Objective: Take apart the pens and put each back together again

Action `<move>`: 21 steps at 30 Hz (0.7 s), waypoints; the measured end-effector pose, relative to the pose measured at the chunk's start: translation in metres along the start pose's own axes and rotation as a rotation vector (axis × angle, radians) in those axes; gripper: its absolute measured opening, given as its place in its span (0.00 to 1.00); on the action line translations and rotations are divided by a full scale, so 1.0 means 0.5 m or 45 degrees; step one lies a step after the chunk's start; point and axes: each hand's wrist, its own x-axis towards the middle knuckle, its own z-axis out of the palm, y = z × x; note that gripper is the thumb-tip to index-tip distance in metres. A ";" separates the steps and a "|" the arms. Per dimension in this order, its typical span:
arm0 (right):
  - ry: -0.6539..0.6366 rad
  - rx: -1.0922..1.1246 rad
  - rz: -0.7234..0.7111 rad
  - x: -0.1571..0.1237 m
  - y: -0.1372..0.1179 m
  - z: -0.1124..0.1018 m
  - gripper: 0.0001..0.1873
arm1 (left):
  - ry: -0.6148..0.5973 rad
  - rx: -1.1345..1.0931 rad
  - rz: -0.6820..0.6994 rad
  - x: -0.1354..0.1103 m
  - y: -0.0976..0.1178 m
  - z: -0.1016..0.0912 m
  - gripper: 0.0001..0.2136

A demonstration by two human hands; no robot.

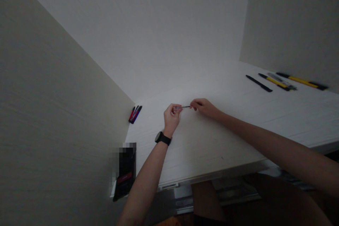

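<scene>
Over the middle of the white desk, my left hand (171, 116) is closed on a slim, clear-looking pen (185, 107). The pen lies nearly level between my two hands, and its right end looks dark. My right hand (203, 107) pinches that dark end with thumb and fingers. Whether the dark part is a cap, a refill or the tip is too small to make out. A black watch (162, 138) is on my left wrist.
Several pens (135, 114), red, blue and dark, lie at the left wall. A black pen (259, 83), a yellow-and-black pen (275, 82) and others lie at the far right. A dark wallet-like case (127, 169) sits at the left front. Walls (169, 42) enclose the white desk (201, 148).
</scene>
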 end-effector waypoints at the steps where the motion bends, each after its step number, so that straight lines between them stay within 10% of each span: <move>1: 0.012 0.015 -0.009 -0.001 -0.001 0.000 0.16 | 0.007 0.000 0.000 0.000 0.000 0.000 0.02; 21: 0.018 -0.043 -0.026 -0.003 -0.006 0.001 0.18 | -0.021 -0.049 0.045 -0.001 -0.002 -0.001 0.03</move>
